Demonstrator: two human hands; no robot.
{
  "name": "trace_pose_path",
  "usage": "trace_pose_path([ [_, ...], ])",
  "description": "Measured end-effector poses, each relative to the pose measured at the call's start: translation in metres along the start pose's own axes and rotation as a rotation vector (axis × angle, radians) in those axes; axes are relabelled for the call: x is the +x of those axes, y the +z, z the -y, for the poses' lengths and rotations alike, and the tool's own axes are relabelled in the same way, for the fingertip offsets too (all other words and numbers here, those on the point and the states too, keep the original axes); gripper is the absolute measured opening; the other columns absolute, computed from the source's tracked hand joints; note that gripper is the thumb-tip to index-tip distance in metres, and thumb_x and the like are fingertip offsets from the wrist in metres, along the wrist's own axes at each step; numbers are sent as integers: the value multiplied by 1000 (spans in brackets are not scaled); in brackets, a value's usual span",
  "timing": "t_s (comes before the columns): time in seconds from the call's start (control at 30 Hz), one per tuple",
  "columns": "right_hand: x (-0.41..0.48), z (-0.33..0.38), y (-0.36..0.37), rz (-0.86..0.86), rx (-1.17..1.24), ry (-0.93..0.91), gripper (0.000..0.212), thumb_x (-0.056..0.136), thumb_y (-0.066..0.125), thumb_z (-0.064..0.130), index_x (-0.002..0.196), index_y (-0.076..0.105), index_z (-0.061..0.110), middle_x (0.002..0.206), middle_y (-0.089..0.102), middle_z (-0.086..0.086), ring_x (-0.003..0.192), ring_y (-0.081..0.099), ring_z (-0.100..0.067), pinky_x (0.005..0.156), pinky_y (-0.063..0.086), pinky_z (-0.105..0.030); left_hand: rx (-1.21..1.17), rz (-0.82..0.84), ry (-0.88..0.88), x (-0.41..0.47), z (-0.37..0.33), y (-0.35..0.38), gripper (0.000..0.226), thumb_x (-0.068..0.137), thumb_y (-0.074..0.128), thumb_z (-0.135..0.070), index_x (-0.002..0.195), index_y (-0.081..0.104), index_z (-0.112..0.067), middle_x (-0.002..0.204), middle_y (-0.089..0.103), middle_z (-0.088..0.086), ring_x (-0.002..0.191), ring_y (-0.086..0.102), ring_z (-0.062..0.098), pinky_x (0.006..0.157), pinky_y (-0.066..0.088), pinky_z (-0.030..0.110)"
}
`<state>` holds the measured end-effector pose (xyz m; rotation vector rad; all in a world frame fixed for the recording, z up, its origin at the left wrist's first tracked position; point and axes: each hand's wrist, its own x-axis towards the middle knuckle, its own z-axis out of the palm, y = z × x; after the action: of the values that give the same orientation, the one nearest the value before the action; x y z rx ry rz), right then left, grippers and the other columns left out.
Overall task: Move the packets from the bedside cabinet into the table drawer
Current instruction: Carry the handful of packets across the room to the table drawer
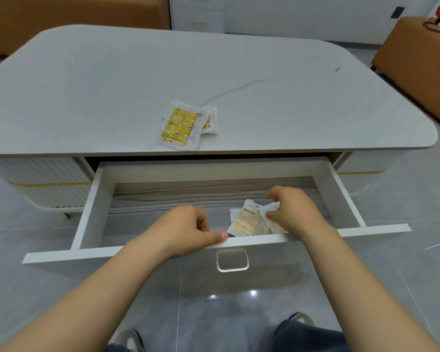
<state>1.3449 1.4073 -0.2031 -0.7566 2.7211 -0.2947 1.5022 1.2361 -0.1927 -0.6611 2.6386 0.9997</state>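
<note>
The white table drawer (92,207) is pulled wide open below the grey tabletop (112,85). Inside it, at the front right, lie pale yellow packets (247,221) in clear wrap. My right hand (292,212) reaches into the drawer and pinches the clear edge of one of these packets. My left hand (188,232) rests on the drawer's front edge, thumb on the rim, fingers curled. On the tabletop near its front edge lie two more packets (182,125), a bright yellow patterned one overlapping a second one behind it.
A metal handle (232,260) sits on the drawer front. A thin white cable (229,91) runs across the tabletop. Orange-brown furniture stands at the far left and the right (417,59). My feet (130,339) are on the glossy tiled floor below.
</note>
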Motion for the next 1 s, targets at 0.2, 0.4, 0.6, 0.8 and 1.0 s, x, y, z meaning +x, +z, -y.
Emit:
trace_pose_path([
  [0.2, -12, 16, -19, -66, -36, -170, 39, 87, 60, 22, 126, 56, 23, 126, 59, 4, 119, 51, -15, 94, 44, -30, -54, -354, 21, 17, -7, -46, 24, 80, 68, -45, 78, 63, -21, 72, 62, -8, 70, 57, 9, 61, 43, 27],
  [0.4, -25, 32, -33, -77, -11, -276, 40, 88, 57, 24, 128, 53, 23, 127, 58, 3, 120, 50, -17, 97, 43, -32, -5, -628, -14, 59, -4, -84, 32, 81, 68, -36, 104, 61, -15, 104, 61, 1, 95, 59, 21, 77, 47, 32],
  [0.6, -28, 28, -39, -85, 43, -293, 44, 90, 56, 27, 133, 49, 28, 133, 53, 8, 124, 47, -12, 101, 40, -28, 115, -637, -215, 105, -12, -103, 70, 80, 68, -47, 130, 42, -6, 130, 41, 17, 118, 45, 36, 88, 42, 40],
  [0.8, -25, 23, -42, -130, 70, -306, 43, 90, 55, 29, 132, 49, 31, 133, 52, 13, 124, 44, -8, 99, 36, -23, 134, -513, -311, 142, -10, -112, 76, 75, 64, -62, 122, 42, -7, 121, 51, 12, 115, 46, 34, 78, 36, 36],
  [1.0, -23, 21, -40, -123, 114, -292, 43, 89, 57, 29, 132, 50, 31, 132, 53, 14, 124, 45, -6, 100, 36, -23, 88, -442, -240, 157, -23, -119, 79, 72, 74, -52, 128, 39, -10, 125, 50, 10, 115, 47, 31, 88, 39, 37],
])
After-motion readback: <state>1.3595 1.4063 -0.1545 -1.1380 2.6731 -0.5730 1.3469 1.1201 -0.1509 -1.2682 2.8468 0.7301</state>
